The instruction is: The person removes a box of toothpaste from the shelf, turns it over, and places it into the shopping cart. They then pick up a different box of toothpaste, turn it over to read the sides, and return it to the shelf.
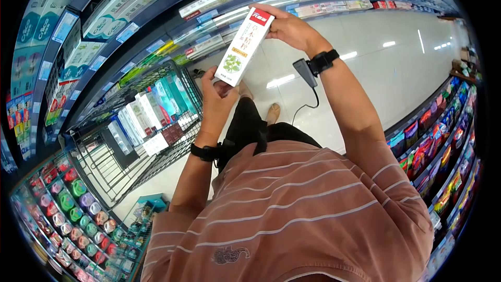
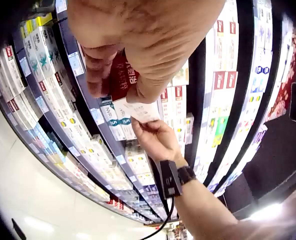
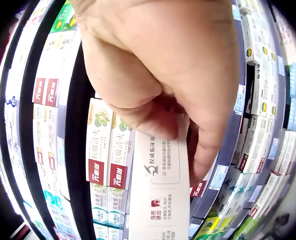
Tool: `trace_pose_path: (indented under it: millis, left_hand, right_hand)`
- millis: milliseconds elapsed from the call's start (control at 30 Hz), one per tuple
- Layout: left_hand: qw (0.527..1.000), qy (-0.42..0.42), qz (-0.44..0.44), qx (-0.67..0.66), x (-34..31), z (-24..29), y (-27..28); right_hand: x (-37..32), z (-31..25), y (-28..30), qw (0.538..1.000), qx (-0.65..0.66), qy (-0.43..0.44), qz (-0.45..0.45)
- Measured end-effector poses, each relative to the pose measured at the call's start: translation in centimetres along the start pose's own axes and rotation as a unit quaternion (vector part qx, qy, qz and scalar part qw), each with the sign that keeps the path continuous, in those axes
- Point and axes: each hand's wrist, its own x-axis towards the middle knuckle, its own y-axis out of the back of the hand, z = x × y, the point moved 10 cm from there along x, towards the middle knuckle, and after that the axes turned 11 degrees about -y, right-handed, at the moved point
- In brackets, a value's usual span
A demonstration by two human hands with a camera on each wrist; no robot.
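Observation:
A long white toothpaste box (image 1: 241, 49) with a red end panel and a green leaf picture is held up at a slant between both hands. My left hand (image 1: 213, 99) grips its lower end, thumb and fingers on either side. At the upper, red end, my right hand (image 1: 293, 28) pinches the carton. From the left wrist view, a dark red face (image 2: 122, 77) of the carton shows between the left fingers, the right hand (image 2: 159, 141) close below. In the right wrist view, the printed white side of the box (image 3: 160, 210) runs down from the right fingers.
A dark wire shopping cart (image 1: 141, 162) holding several cartons stands at the left. Shelves of toothpaste boxes (image 1: 206, 2) curve along the front. Racks of cups (image 1: 78, 203) are at lower left, colourful packets (image 1: 433, 143) at right. Pale floor (image 1: 360, 83) lies between.

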Motion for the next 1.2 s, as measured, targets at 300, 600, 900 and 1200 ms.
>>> trace_pose_path:
  millis: [300, 600, 900, 1200]
  left_hand:
    - [0.991, -0.075, 0.02, 0.112, 0.1, 0.7, -1.2]
    - [0.987, -0.072, 0.032, 0.142, 0.6, -0.2, -1.6]
    - [0.984, -0.062, 0.035, 0.163, 2.3, -1.8, -1.0]
    - [0.986, -0.055, 0.019, 0.156, 4.1, -3.6, -0.6]
  right_hand:
    - [2.5, -0.4, -0.3, 0.996, -0.072, -0.019, -0.043]
    - [4.6, 0.3, 0.0, 0.991, -0.089, -0.027, -0.1]
    - [6.0, 0.4, 1.2, 0.996, -0.063, -0.037, -0.06]
    - [7.5, 1.8, 2.4, 0.997, -0.022, -0.058, -0.054]
